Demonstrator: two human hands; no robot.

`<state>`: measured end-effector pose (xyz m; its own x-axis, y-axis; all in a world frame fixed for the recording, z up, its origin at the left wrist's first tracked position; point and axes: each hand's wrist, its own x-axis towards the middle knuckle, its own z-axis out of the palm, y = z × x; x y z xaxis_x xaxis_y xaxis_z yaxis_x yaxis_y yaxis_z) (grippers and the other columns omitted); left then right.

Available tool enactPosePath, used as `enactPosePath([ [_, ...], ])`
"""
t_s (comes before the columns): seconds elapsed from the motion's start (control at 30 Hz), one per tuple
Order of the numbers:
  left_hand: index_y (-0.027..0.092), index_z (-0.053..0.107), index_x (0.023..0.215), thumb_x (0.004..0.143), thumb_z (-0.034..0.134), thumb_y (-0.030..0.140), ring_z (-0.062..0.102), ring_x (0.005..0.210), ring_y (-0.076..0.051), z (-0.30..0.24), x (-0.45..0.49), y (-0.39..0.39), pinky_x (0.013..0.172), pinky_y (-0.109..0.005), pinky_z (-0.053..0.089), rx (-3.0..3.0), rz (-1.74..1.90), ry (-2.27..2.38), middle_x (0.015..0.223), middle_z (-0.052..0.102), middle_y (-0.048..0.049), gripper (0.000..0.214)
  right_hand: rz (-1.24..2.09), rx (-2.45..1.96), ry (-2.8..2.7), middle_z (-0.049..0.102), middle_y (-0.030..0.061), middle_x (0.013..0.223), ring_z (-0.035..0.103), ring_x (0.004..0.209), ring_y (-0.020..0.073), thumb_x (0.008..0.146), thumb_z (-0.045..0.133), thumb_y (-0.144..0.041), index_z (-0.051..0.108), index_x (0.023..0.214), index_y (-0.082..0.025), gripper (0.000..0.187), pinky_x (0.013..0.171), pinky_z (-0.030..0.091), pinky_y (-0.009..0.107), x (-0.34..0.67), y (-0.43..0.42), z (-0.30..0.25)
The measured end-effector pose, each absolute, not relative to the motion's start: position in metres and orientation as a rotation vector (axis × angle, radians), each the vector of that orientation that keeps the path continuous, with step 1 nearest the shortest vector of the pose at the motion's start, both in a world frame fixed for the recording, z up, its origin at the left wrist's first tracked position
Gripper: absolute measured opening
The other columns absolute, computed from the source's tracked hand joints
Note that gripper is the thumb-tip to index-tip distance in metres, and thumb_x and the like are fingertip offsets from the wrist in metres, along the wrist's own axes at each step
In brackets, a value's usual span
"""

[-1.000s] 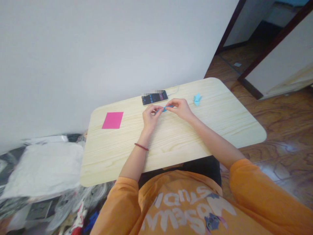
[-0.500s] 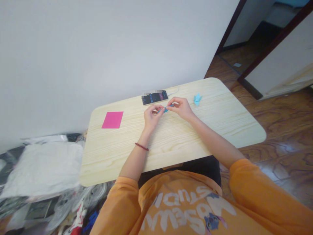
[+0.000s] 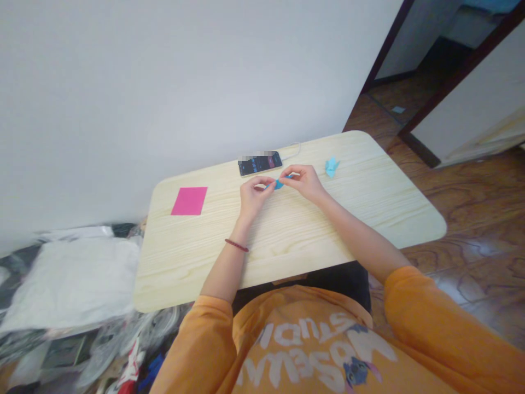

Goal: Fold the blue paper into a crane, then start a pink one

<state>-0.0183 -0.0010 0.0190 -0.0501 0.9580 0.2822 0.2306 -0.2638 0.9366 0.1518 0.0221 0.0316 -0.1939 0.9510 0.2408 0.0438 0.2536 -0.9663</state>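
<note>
My left hand (image 3: 253, 195) and my right hand (image 3: 302, 180) meet over the far middle of a light wooden table (image 3: 287, 235). Both pinch a small folded piece of blue paper (image 3: 279, 183) between their fingertips, the left at its left end, the right at its right end. The paper is mostly hidden by my fingers. A red bead bracelet (image 3: 237, 245) circles my left wrist.
A dark phone (image 3: 260, 163) with a white cable lies just beyond my hands. A finished light blue folded paper figure (image 3: 331, 166) sits to the right. A pink paper square (image 3: 189, 201) lies at the table's left. White bags and clutter (image 3: 69, 284) fill the floor on the left.
My hands have stayed in place, with only small finger shifts on the blue paper. Nothing else on the table has moved.
</note>
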Motion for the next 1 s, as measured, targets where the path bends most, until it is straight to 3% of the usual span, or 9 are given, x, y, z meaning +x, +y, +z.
enactPosePath([
  [0.17,0.016,0.072,0.071,0.068,0.074,0.034,0.063,0.067,-0.014,0.016,-0.024,0.002,0.062,-0.026,0.051,1.489,1.371,1.280,0.074,0.071,-0.0052,0.018,1.147,-0.993,-1.424,0.065,0.0017,0.071,0.059,0.072,0.0155,0.060,0.075,-0.030,0.066,0.066,-0.017,0.017,0.070,0.050,0.029,0.157,0.028,0.030],
  [0.43,0.016,0.069,0.064,0.060,0.077,0.031,0.063,0.063,-0.014,0.022,-0.034,0.005,0.063,-0.026,0.053,1.439,1.245,1.292,0.067,0.070,-0.0035,0.017,1.174,-1.041,-1.507,0.062,-0.0002,0.064,0.053,0.057,0.0116,0.064,0.072,-0.035,0.064,0.068,-0.017,0.020,0.059,0.045,0.027,0.159,0.034,0.025],
  [0.6,0.018,0.071,0.076,0.061,0.078,0.034,0.066,0.070,-0.014,0.022,-0.032,0.006,0.066,-0.026,0.053,1.364,1.286,1.218,0.078,0.073,-0.0050,0.023,1.257,-1.066,-1.583,0.060,-0.0012,0.057,0.052,0.052,0.0108,0.063,0.074,-0.037,0.065,0.068,-0.016,0.023,0.053,0.042,0.025,0.157,0.033,0.023],
  [0.73,0.016,0.071,0.076,0.055,0.084,0.037,0.065,0.060,-0.014,0.019,-0.024,0.003,0.060,-0.027,0.052,1.268,1.176,1.189,0.068,0.071,-0.0051,0.033,1.253,-1.044,-1.582,0.061,-0.0007,0.057,0.054,0.054,0.0113,0.062,0.076,-0.038,0.067,0.071,-0.015,0.026,0.053,0.044,0.025,0.154,0.030,0.024],
  [0.87,0.015,0.070,0.078,0.050,0.087,0.035,0.066,0.061,-0.014,0.013,-0.018,0.003,0.064,-0.027,0.052,1.150,1.236,1.158,0.069,0.071,-0.0040,0.038,1.186,-1.016,-1.430,0.065,0.0003,0.067,0.058,0.059,0.0123,0.058,0.080,-0.039,0.065,0.079,-0.017,0.034,0.055,0.048,0.025,0.151,0.029,0.025],
  [1.0,0.018,0.071,0.095,0.058,0.083,0.039,0.068,0.070,-0.014,0.005,-0.011,0.006,0.069,-0.028,0.053,1.022,1.395,1.146,0.077,0.072,-0.0034,0.045,1.119,-1.020,-1.341,0.068,0.0012,0.076,0.063,0.067,0.0139,0.055,0.083,-0.040,0.061,0.084,-0.019,0.042,0.060,0.051,0.026,0.148,0.029,0.021],
])
